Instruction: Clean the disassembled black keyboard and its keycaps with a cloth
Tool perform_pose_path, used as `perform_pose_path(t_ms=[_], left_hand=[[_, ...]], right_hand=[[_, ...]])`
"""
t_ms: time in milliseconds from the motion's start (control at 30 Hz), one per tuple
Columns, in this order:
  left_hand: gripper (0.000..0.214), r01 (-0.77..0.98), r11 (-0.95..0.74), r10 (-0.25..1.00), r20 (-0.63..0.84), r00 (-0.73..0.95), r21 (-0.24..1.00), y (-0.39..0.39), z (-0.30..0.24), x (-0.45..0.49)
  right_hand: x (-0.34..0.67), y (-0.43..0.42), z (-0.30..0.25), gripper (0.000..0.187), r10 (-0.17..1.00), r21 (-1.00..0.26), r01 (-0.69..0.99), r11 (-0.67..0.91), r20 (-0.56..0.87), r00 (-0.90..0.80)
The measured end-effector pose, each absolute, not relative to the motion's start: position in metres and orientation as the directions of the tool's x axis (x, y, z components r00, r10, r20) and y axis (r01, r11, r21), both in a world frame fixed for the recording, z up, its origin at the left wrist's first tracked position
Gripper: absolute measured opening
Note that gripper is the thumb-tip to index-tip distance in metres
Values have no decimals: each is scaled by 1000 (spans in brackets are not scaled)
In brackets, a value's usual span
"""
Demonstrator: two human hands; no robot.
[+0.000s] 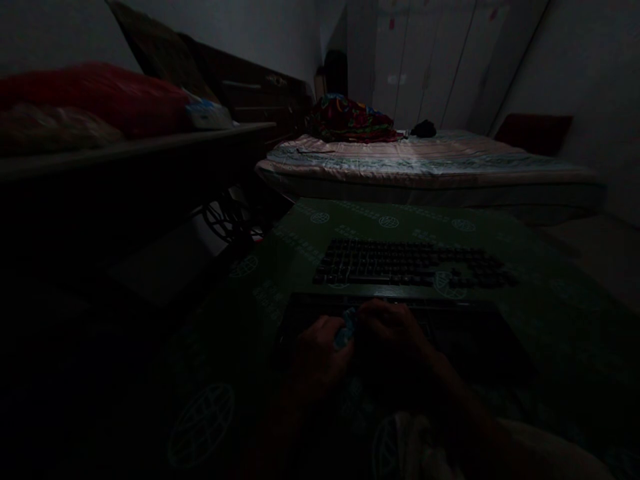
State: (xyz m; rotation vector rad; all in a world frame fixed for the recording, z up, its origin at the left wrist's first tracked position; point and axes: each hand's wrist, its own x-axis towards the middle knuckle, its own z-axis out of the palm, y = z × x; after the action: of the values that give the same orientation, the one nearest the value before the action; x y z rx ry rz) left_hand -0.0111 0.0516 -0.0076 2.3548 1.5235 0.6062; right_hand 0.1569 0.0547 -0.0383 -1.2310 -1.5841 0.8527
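- Head view: my left grip (320, 343) closes on crumpled blue cloth (345, 328), over the keyboard base (475, 333).
- My curled right grip (390, 320): too dark to tell its hold.
- Cloth seems soft, light; best pinched mid-bunch.

The head camera looks forward and down, green tabletop (480, 233) near, bed (450, 163) beyond.

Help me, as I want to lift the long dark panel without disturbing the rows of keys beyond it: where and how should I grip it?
Probably by its two short ends, coming in from left and right. The panel is long and lies flat on the green tabletop, so holding both ends should keep it level. Keys sit close along its far edge, making that side awkward.
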Motion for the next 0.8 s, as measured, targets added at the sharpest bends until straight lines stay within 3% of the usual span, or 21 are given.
perform_pose_path(t_ms=[233,500,800], left_hand=[[14,779,-424,906,223,361,462,53,-11,-11],[9,792,-411,912,193,363,451,50,-8,-11],[12,773,-463,884,292,366,433,51,-10,-11]], right_hand=[[159,55,-44,18,942,-877,345,334,319,-101],[158,55,-38,17,953,-884,357,303,287,-100],[159,59,-46,17,945,-876,359,323,320,-69]])
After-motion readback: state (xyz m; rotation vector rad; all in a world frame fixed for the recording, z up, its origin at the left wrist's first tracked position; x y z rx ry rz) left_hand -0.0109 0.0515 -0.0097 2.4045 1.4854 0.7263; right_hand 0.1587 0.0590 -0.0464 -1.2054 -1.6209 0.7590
